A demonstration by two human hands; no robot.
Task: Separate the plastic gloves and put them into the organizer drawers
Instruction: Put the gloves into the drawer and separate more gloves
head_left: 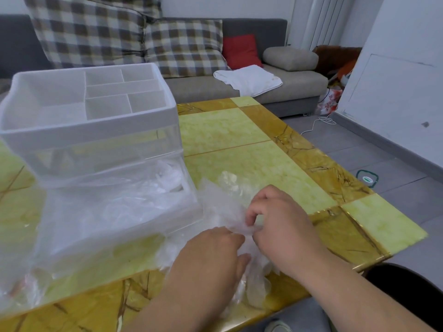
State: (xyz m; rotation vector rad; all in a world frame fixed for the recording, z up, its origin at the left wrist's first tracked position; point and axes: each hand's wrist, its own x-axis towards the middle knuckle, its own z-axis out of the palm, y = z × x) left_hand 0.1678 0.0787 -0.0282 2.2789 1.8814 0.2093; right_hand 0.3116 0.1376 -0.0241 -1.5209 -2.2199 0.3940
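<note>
Entry: on the near part of the glossy yellow-green table with brown marbled border (251,159) we record one clump of thin clear plastic gloves (221,202). It is crumpled, and its long axis runs from the table's near edge away from us, passing between and under both hands. The left hand (211,257) comes in from the near side, knuckles up, fingers curled onto the film at the clump's middle. The right hand (282,226) meets it from the right, fingers bent and pinching the same fold, so the two sets of fingertips almost touch. We judge the step in hand to be peeling one glove from the clump; the film is too sheer for us to tell how many layers each hand holds. Just left of the hands stands one white plastic desk organizer (88,99), its top tray divided into open compartments. Beneath it, one clear plastic drawer (115,212) is pulled out toward us and already holds several crumpled gloves (167,178). The drawer's open top lies left of the pinch and slightly beyond it, so we rate the left hand the nearer for delivery; the right would have to cross over. Loose clear film (21,291), glove or bag we cannot tell, lies at the table's near left. Behind stands a grey sofa (251,27) with checked cushions (184,46), a red cushion (241,50) and a white cloth (249,79).
</note>
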